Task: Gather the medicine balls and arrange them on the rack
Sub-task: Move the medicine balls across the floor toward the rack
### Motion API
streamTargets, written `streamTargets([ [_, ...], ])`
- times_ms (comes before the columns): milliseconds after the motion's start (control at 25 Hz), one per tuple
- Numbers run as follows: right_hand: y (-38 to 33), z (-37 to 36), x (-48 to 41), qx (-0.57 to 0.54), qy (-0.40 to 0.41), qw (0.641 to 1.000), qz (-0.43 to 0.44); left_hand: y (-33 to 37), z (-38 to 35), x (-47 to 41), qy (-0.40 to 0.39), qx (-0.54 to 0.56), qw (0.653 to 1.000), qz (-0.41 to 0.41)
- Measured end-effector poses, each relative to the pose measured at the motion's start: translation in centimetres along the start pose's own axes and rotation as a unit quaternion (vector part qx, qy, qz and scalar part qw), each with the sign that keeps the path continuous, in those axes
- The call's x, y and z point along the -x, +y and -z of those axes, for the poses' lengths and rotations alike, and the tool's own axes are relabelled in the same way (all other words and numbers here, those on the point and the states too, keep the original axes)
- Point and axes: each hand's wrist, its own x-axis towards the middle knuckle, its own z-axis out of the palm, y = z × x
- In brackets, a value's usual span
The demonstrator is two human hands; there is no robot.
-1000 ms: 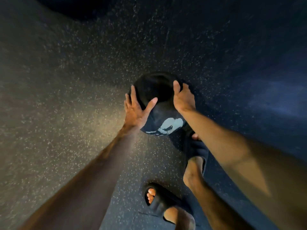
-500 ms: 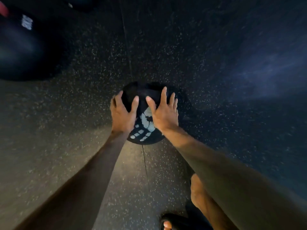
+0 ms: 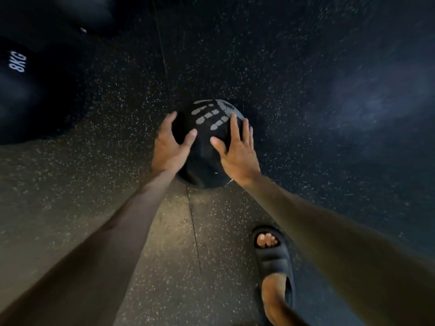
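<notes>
**Left hand [image 3: 168, 147] and right hand [image 3: 237, 149] on 1 medicine ball [image 3: 207, 118]**

At far left lies a bigger dark ball marked 8KG [image 3: 28, 90], matte and blurred. Next, the left hand lies flat on the medicine ball's left flank, fingers spread. The medicine ball is round, black and bears a grey handprint, low over the speckled rubber floor [image 3: 70, 184]; whether it touches is unclear. The right hand presses the other flank, fingers straight and splayed. A foot in a dark slide [image 3: 274, 260] stands nearer. This looks like gathering. Next comes a firm 2-handed lift, but no rack shows.
</notes>
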Motion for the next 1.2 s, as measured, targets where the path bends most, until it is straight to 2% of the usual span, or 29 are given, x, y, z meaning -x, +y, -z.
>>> streamTargets([
  [160, -0.6, 3.1, -5.1, -0.098, 0.007, 0.988, -0.116, 2.8, -2.7, -0.6, -0.027, -0.037, 0.998, 0.048],
  [280, -0.7, 5.9, -7.9, -0.103, 0.038, 0.981, -0.162, 4.7, -3.2, -3.4, -0.075, -0.059, 0.995, 0.018],
  [360, -0.4, 6.6, -7.2, -0.053, 0.078, 0.992, -0.087, 6.8, -3.4, -6.6, -0.103, -0.097, 0.99, 0.01],
  [440, -0.1, 5.7, -6.0, -0.002, 0.06, 0.998, 0.014, 8.6, -3.2, -9.8, -0.132, -0.129, 0.983, 0.011],
  [520, 0.2, 5.4, -6.9, 0.006, 0.035, 0.999, 0.042, 9.8, -3.1, -12.0, -0.122, -0.132, 0.984, -0.002],
  [640, 0.4, 7.1, -10.2, -0.025, 0.036, 0.999, -0.008, 10.6, -3.3, -13.5, -0.119, -0.111, 0.986, -0.047],
  [720, 0.6, 8.6, -11.6, -0.021, 0.027, 0.999, -0.007, 10.6, -3.9, -13.8, -0.124, -0.118, 0.981, -0.088],
  [880, -1.6, 9.6, -14.3, -0.045, 0.033, 0.998, -0.027, 10.7, -3.2, -17.2, -0.162, -0.129, 0.974, -0.095],
  [960, -3.2, 10.5, -16.9, -0.064, 0.04, 0.994, -0.076, 11.2, -2.9, -18.6, -0.182, -0.113, 0.971, -0.105],
  [1040, -4.2, 12.3, -20.8, -0.072, 0.039, 0.986, -0.148, 11.5, -3.1, -19.0, -0.166, -0.115, 0.973, -0.111],
  [1120, -4.9, 13.9, -24.0, -0.088, 0.064, 0.972, -0.207, 11.5, -3.8, -18.9, -0.143, -0.109, 0.977, -0.117],
  [1200, -5.6, 13.9, -24.7, -0.087, 0.123, 0.968, -0.199, 12.8, -4.9, -21.1, -0.127, -0.1, 0.982, -0.099],
])
